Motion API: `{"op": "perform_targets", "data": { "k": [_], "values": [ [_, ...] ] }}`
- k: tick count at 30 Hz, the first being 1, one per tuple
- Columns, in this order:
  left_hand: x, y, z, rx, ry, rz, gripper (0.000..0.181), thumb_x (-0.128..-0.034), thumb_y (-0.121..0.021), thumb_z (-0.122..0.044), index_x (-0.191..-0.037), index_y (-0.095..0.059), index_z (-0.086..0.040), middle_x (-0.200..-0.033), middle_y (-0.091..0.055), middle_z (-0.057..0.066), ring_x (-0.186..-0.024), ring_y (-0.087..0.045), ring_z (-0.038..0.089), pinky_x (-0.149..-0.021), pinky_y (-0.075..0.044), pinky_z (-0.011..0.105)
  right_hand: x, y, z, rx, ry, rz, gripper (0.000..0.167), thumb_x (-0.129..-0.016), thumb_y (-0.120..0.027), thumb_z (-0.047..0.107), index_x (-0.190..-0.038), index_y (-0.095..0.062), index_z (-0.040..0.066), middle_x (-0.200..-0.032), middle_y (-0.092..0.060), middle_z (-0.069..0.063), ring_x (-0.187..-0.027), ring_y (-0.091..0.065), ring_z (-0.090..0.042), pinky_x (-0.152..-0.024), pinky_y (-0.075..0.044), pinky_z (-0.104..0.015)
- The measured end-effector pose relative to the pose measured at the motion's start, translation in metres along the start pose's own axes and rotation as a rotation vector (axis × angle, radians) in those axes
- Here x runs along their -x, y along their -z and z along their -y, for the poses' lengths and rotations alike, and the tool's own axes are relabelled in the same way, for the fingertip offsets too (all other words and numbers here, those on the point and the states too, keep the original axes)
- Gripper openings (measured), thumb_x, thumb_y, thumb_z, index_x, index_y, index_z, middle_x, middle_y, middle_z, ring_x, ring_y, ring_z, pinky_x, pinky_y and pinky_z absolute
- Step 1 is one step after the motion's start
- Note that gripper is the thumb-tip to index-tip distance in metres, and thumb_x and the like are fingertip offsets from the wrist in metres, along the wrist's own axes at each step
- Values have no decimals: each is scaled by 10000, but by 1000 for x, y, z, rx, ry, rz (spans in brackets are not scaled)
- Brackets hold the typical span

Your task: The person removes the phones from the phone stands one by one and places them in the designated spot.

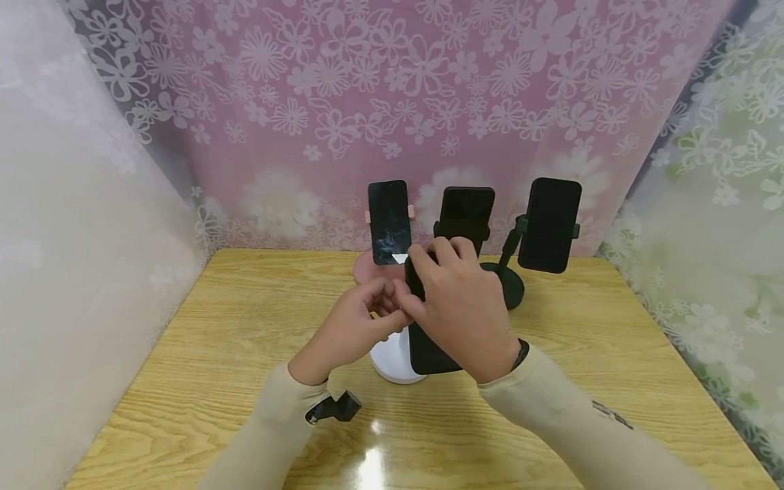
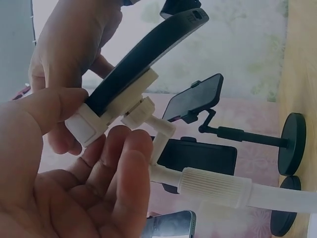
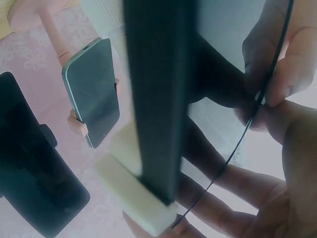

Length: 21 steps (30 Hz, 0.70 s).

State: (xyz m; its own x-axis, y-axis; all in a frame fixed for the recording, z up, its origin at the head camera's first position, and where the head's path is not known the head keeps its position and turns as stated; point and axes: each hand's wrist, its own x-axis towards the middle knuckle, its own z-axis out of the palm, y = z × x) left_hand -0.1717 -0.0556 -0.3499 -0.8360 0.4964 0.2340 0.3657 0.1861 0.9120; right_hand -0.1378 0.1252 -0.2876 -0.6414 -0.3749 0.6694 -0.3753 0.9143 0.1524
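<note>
A dark smartphone (image 1: 429, 350) sits in the white clamp (image 2: 88, 124) of a phone stand, tilted, with the stand's round white base (image 1: 392, 361) below. My left hand (image 1: 355, 323) is at the phone's left edge, its thumb against the clamp and its curled fingers underneath. From the right, my right hand (image 1: 465, 306) reaches over the phone and grips it, fingers bent round its upper part and thumb near the left fingertips. A thin dark line (image 3: 237, 144) crosses the right wrist view between the fingers; whether it is a cord or an edge, I cannot tell.
Behind stand a pink phone holder (image 1: 363, 264) with a phone (image 1: 390, 221), a dark holder with a phone (image 1: 467, 211), and another dark holder (image 1: 511, 289) with a phone (image 1: 550, 224). All rest on a wooden table (image 1: 245, 327) against a flowered pink curtain (image 1: 343, 122).
</note>
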Motion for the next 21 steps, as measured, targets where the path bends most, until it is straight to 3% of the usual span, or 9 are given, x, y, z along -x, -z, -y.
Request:
{"op": "perform_targets", "data": {
  "k": [8, 21],
  "values": [
    [0, -1, 0, -42, -95, -43, 54, -984, -730, -238, -996, -701, -194, -890, -676, -44, -823, -639, 155, -745, -551, 377, -3, 1, 6, 23, 3, 31, 387, -960, -712, 352, -1202, -738, 51, -1046, -666, -164, -1001, -618, -376, -459, -551, -421],
    [-2, -2, 1, -90, -113, -29, 64, -990, -724, -274, -962, -705, -220, -859, -670, -64, -784, -622, 142, -671, -542, 354, 0, -1, 4, -8, -6, 4, 342, -960, -704, 285, -1211, -754, 58, -1046, -686, -137, -1015, -623, -361, -506, -583, -455]
  ]
}}
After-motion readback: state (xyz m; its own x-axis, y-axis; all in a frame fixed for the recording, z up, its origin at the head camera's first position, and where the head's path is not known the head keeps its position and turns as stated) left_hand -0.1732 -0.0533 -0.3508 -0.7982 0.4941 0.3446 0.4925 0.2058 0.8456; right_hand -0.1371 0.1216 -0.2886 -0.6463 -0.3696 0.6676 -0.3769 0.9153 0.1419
